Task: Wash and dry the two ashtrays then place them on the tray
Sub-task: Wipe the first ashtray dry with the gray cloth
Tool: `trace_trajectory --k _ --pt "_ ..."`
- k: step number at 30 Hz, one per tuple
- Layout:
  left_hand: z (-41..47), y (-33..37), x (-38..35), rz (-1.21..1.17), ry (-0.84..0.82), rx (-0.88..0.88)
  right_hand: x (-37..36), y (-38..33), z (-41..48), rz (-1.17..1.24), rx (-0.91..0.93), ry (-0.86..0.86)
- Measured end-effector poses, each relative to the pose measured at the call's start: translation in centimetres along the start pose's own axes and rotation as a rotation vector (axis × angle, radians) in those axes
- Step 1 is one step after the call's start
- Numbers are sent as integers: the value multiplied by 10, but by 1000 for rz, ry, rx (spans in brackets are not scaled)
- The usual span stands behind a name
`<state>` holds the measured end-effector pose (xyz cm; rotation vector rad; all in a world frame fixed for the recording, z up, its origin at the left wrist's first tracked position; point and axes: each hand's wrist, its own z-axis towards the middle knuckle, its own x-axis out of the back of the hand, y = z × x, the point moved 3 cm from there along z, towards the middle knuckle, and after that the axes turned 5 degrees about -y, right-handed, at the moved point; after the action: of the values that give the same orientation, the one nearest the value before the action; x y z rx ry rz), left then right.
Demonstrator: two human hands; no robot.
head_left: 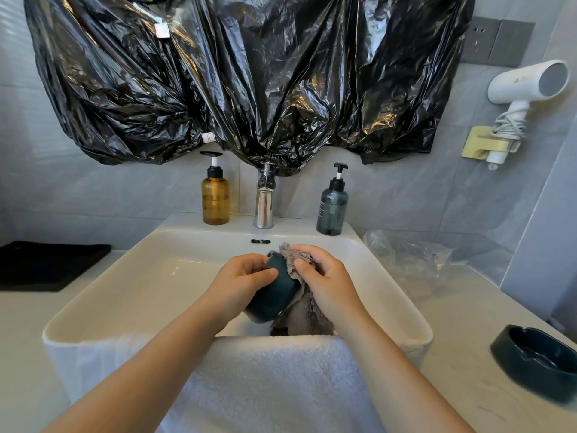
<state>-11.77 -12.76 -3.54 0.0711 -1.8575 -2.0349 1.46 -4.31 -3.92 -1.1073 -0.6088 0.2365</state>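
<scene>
Over the white sink (125, 295), my left hand (242, 282) grips a dark teal ashtray (274, 295) tilted on its side. My right hand (324, 279) holds a grey cloth (299, 317) bunched against the ashtray's right side, and the cloth hangs down into the basin. A second dark teal ashtray (537, 360) sits upright on the counter at the right. At the far left, a black tray (46, 264) lies on the counter.
A white towel (274, 379) drapes over the sink's front rim. An amber pump bottle (215, 195), a chrome tap (264, 198) and a dark pump bottle (332, 204) stand behind the basin. Crumpled clear plastic (409, 254) lies right of the sink. A hairdryer (524, 89) hangs on the wall.
</scene>
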Motion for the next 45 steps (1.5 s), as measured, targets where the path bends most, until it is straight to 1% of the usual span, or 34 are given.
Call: trace_trajectory --k 2,4,6,9,11,13,18,20,23,25,28,29,32,35,37,40,43,45 --pt "2 -1 1 19 9 -16 2 2 2 -18 -7 68" --pt "3 -2 2 24 24 -29 6 5 3 -66 -61 132" --pt "3 -2 2 9 33 -37 7 4 1 -91 -38 149" --pt "2 -1 0 27 14 -41 1 -7 -6 -172 125 93" --pt "2 -2 -1 67 -3 -40 -4 -10 -6 -228 176 35" --pt "2 -4 -2 98 -22 -44 -5 -7 -2 -204 155 34" --pt "2 -5 -2 137 -20 -50 1 4 4 -140 14 107" --pt "2 -4 -2 132 -12 -49 2 2 0 -159 63 90" --pt "2 -5 -1 155 -21 -53 -3 -5 -3 -236 139 -3" --pt "2 -5 -2 173 -42 -60 -4 0 3 -189 98 -17" --pt "1 -5 -4 177 -83 -68 2 10 9 0 -99 49" --pt "1 -4 -5 155 -106 -65 4 11 9 25 -129 62" --pt "0 -4 -8 73 -149 -37 6 8 6 35 -101 71" --pt "1 -2 -9 53 -87 -2 2 4 3 21 -39 23" --pt "1 -2 -8 52 -32 30 -2 2 2 11 -13 -16" --pt "2 -4 -4 86 15 37 -2 0 1 21 0 -28" --pt "3 -5 -2 123 20 35 -1 0 -1 51 3 -17" --pt "3 -3 -3 144 20 33 0 3 0 7 -21 10"
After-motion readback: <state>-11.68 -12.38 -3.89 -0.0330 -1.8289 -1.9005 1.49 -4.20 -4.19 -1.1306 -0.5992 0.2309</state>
